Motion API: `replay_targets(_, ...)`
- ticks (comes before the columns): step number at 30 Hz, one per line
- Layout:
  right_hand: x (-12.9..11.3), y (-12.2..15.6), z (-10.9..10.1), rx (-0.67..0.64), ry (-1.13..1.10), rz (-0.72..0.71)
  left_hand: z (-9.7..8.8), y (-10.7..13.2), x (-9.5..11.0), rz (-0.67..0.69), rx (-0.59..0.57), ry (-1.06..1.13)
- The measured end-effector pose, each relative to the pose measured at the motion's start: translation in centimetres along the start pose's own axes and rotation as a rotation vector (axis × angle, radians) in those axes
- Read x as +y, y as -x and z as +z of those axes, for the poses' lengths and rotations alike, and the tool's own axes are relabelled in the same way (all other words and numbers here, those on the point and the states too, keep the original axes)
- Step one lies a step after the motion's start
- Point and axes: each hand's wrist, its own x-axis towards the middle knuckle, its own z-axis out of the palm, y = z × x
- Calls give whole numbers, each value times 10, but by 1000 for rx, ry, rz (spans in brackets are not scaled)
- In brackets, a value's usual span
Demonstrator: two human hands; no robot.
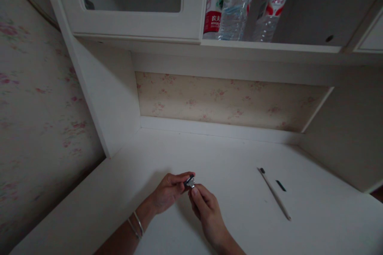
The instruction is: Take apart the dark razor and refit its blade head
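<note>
My left hand (168,191) and my right hand (206,207) meet low over the white desk (239,207), near its front middle. Both pinch one small dark and silvery object (189,182) between their fingertips; it is too small to name. The left fingers curl round it from the left, and the right thumb and fingers close on it from below right. Two thin bangles circle my left wrist (136,225).
A long white pen (275,193) with a dark tip lies on the desk at the right, its small dark cap (281,185) beside it. Several water bottles (236,8) stand on the shelf above. Flowered wallpaper (36,107) covers the left wall.
</note>
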Motion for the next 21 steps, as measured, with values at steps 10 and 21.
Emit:
replay_targets(10, -4, 3, 2, -7, 183, -110, -2, 2, 0, -18, -25, 19)
replay_targets(21, 2, 7, 1, -33, 246, -144, 0, 4, 3, -20, -70, 33)
